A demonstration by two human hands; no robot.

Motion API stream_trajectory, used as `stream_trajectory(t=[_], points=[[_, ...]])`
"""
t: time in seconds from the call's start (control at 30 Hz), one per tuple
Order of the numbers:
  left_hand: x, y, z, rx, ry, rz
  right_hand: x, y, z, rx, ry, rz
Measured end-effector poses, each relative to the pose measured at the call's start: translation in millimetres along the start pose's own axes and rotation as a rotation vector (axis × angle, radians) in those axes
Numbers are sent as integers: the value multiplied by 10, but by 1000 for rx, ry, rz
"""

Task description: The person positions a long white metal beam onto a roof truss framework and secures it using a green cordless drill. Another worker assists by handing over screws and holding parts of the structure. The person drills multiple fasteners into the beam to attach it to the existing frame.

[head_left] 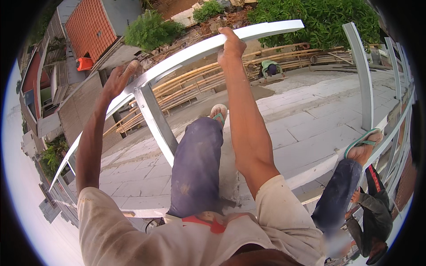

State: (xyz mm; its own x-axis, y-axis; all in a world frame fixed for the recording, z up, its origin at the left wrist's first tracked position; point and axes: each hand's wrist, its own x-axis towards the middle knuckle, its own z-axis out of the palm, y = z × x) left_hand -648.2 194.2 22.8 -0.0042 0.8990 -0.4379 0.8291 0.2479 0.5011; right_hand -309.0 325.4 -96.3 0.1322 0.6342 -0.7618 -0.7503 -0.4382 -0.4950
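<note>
My right hand [230, 44] grips a long grey metal rail [186, 54] that runs across the top of the view. My left hand [116, 80] rests on the same rail farther left, fingers bent over its edge near a diagonal metal strut [155, 122]. Both arms are stretched out ahead of me. My legs in dark blue trousers reach down, with one sandalled foot [218, 113] on the white block surface [306, 128] and the other foot [364, 146] on a rail at the right.
Upright metal posts [361, 75] stand at the right. Stacked bamboo poles [195, 86] lie below. One person [270, 68] crouches on the ground far off and another [375, 217] stands below at the lower right. Tiled roofs [91, 26] and bushes [151, 29] lie beyond.
</note>
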Motion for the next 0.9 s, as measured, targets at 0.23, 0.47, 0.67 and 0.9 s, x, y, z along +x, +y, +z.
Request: stream_trajectory(t=[0.23, 0.47, 0.67, 0.9], points=[[-1122, -992, -181, 390, -60, -50, 115, -34, -139, 14, -244, -55], [-856, -1070, -185, 352, -117, -79, 82, -65, -121, -32, -235, -99], [-899, -1017, -143, 340, -93, -152, -117, -54, -42, -3, -165, -155], [-949, -975, -158, 190, -49, -100, -196, -20, -13, -74, -203, -196]])
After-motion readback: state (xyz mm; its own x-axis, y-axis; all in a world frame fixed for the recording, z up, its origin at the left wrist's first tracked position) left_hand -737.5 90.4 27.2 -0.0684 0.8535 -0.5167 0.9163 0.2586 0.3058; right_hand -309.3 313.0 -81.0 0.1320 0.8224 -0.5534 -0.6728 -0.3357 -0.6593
